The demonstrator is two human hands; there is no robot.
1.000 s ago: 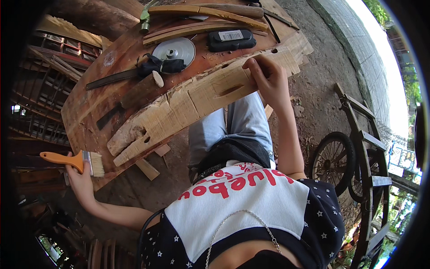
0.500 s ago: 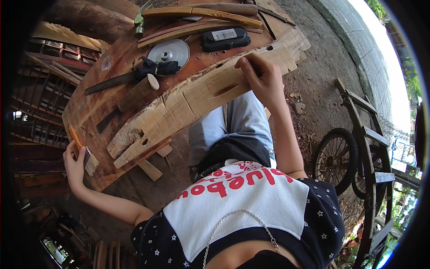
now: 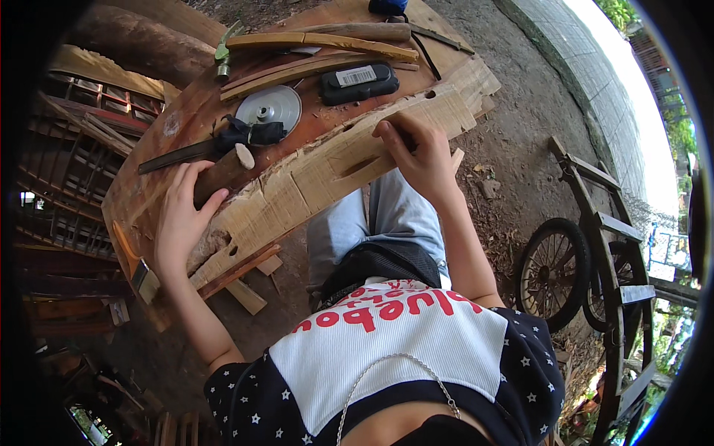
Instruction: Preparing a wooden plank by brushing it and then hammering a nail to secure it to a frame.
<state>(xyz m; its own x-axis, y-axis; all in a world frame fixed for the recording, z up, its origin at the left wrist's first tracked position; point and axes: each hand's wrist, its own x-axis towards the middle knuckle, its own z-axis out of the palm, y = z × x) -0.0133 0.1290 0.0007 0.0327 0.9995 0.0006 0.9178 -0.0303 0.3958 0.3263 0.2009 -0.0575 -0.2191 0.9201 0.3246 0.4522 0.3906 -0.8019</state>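
Note:
A long pale slab of wood (image 3: 290,193) with slots and saw lines lies along the near side of the table, over my knees. My left hand (image 3: 184,215) is around a chisel's thick wooden handle (image 3: 224,174), thumb on the near side and fingers on the far side; the hand hides the blade. My right hand (image 3: 418,156) rests on the slab beside a long slot, its fingers curled; whatever they may hold is hidden. A paintbrush (image 3: 132,254) with an orange handle lies at the table's left edge, just left of my left wrist.
Beyond the slab lie a metal disc (image 3: 286,104), a dark strip-like tool (image 3: 175,157), a black case (image 3: 359,82), curved wooden strips (image 3: 320,41) and a hammer (image 3: 223,63). A wheeled wooden frame (image 3: 606,245) stands at the right. Logs (image 3: 141,41) lie at the far left.
My left hand has let go of the paintbrush and moved right and away from me, onto the chisel's handle. My right hand stays on the slab. The view has shifted slightly.

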